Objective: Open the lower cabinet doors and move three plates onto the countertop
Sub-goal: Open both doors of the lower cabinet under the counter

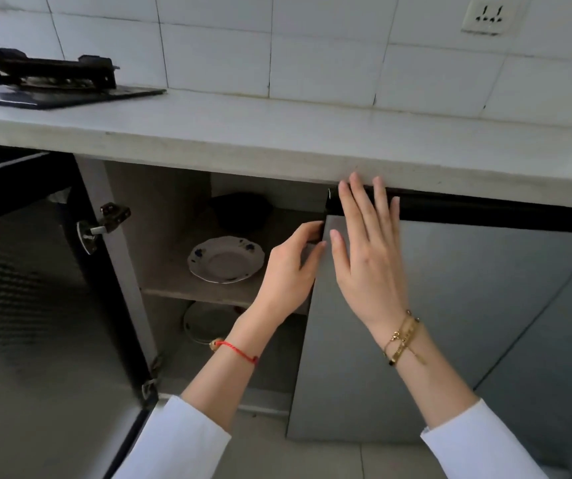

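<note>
The left cabinet door (pixel 36 271) stands swung wide open, while the right cabinet door (pixel 416 323) is closed or nearly so, its free edge just under the front edge of the table (pixel 277 133). The left hand (pixel 289 271) has its fingers curled around that free edge, clamped on the door, and the right hand (pixel 364 250) lies flat on the door's face with fingers spread apart, gripping nothing. Inside, 1 plate (pixel 226 259) with a blue pattern rests on the upper shelf (pixel 174 292), near its front edge, and a 2nd plate (pixel 205 321) shows partly on the level below; a 3rd is not visible, perhaps behind the closed door. A dark bowl-like thing (pixel 241 210) sits behind the upper plate. The step in hand looks like pulling the 2nd door open. The risk lies in the 2 hands working against each other: the flat right palm may press the door shut while the left pulls, pinching the left fingertips at the edge. A sudden release could swing the door hard on its hinge. Later, reaching in under the table's front edge, a plate could knock the shelf edge or that dark thing and slip. The stove (pixel 53 77) at the table's far left corner limits where plates can go.
</note>
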